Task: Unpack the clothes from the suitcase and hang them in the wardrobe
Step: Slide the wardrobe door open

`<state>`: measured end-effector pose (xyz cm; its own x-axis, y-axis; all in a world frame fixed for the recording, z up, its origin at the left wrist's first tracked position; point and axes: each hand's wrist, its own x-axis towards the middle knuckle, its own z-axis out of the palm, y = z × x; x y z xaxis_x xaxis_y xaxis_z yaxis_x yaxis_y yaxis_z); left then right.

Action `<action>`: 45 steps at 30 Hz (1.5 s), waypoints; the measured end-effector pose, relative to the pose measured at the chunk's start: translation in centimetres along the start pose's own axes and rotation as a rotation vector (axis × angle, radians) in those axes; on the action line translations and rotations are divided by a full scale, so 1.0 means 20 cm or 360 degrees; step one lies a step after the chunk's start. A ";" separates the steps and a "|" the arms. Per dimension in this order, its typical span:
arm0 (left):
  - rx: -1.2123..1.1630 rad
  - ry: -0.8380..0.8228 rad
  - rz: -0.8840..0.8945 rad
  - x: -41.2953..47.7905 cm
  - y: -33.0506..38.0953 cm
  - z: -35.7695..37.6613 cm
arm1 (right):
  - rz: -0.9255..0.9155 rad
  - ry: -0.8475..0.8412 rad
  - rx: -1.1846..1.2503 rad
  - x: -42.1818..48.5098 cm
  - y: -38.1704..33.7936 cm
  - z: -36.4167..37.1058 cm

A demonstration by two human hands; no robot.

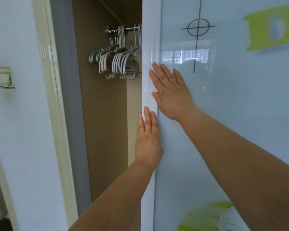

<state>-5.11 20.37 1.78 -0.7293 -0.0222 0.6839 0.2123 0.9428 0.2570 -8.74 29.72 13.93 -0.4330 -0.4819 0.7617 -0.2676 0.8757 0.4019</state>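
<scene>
As left hand [148, 140] and right hand [171, 94] press the wardrobe door [240, 122]
Fingers [167, 74] straight, holding nothing, on its left edge; hangers [117, 62] hang left of the door.

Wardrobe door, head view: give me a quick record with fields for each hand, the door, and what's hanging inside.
left hand: flat, fingers straight, on the door's white edge strip
right hand: flat on the glass panel beside that strip, higher up
sliding door: partly open, gap at its left
rail: metal, near the top of the opening
hangers: white and green, bare, bunched on the rail
</scene>
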 end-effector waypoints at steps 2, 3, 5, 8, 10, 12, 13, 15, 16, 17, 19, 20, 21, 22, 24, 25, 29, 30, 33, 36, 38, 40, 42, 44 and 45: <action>-0.0006 -0.0016 0.0011 -0.02 0.10 0.02 | 0.0001 -0.0028 -0.0011 -0.06 0.09 -0.02; -0.0001 -0.0032 0.0015 -0.03 0.17 0.02 | -0.0004 -0.0033 -0.0014 -0.09 0.15 -0.04; 0.0043 -0.0049 0.0035 -0.04 0.26 0.05 | -0.0007 -0.0041 -0.0020 -0.15 0.23 -0.06; 0.0101 -0.0042 0.0067 -0.07 0.38 0.10 | 0.0004 -0.0051 -0.0028 -0.23 0.35 -0.08; 0.0117 -0.0029 0.0108 -0.07 0.46 0.13 | 0.0015 -0.0051 -0.0013 -0.29 0.43 -0.09; 0.0139 -0.0010 0.0143 -0.08 0.55 0.17 | 0.0025 -0.0045 -0.0021 -0.33 0.51 -0.11; 0.0152 -0.0001 0.0152 -0.09 0.58 0.19 | 0.0035 -0.0046 -0.0027 -0.36 0.55 -0.11; 0.0157 0.0012 0.0190 -0.10 0.66 0.23 | 0.0077 -0.0059 -0.0047 -0.41 0.62 -0.12; 0.0146 0.0060 0.0213 -0.10 0.68 0.24 | 0.0092 -0.0061 -0.0056 -0.44 0.65 -0.12; 0.0116 0.0128 0.0251 -0.11 0.72 0.26 | 0.0105 -0.0066 -0.0063 -0.46 0.69 -0.13; 0.0120 0.0201 0.0313 -0.12 0.78 0.29 | 0.0117 -0.0071 -0.0058 -0.51 0.75 -0.14; 0.0133 0.0202 0.0333 -0.12 0.81 0.31 | 0.0126 -0.0077 -0.0066 -0.53 0.78 -0.15; 0.0122 0.0185 0.0361 -0.13 0.84 0.31 | 0.0134 -0.0079 -0.0080 -0.55 0.81 -0.16; 0.0076 0.0166 0.0387 -0.13 0.87 0.32 | 0.0147 -0.0087 -0.0094 -0.58 0.84 -0.17; 0.0017 0.0111 0.0438 -0.14 0.93 0.33 | 0.0171 -0.0105 -0.0115 -0.62 0.90 -0.20; 0.0014 0.0092 0.0455 -0.15 0.96 0.33 | 0.0184 -0.0113 -0.0131 -0.65 0.93 -0.20; 0.0016 0.0097 0.0505 -0.17 1.09 0.36 | 0.0238 -0.0131 -0.0172 -0.73 1.04 -0.23; 0.0037 0.0096 0.0522 -0.18 1.11 0.37 | 0.0249 -0.0134 -0.0176 -0.75 1.06 -0.24; 0.0053 0.0064 0.0544 -0.20 1.20 0.37 | 0.0285 -0.0154 -0.0212 -0.81 1.13 -0.26; 0.0067 0.0029 0.0583 -0.21 1.30 0.38 | 0.0323 -0.0185 -0.0257 -0.87 1.20 -0.28; 0.0063 0.0035 0.0569 -0.22 1.36 0.39 | 0.0352 -0.0196 -0.0278 -0.90 1.25 -0.30; 0.0041 0.0039 0.0581 -0.23 1.42 0.40 | 0.0381 -0.0195 -0.0278 -0.94 1.29 -0.31; 0.0007 0.0067 0.0628 -0.23 1.46 0.42 | 0.0398 -0.0183 -0.0283 -0.98 1.34 -0.32; -0.0018 0.0053 0.0645 -0.24 1.51 0.43 | 0.0417 -0.0194 -0.0299 -1.02 1.38 -0.33; -0.0019 0.0038 0.0650 -0.24 1.53 0.44 | 0.0428 -0.0196 -0.0299 -1.04 1.40 -0.34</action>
<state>-0.77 52.31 0.34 -0.5682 0.3452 0.7470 0.4889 0.8718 -0.0309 -1.41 64.40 12.85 -0.5703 -0.2230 0.7906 0.0282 0.9565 0.2902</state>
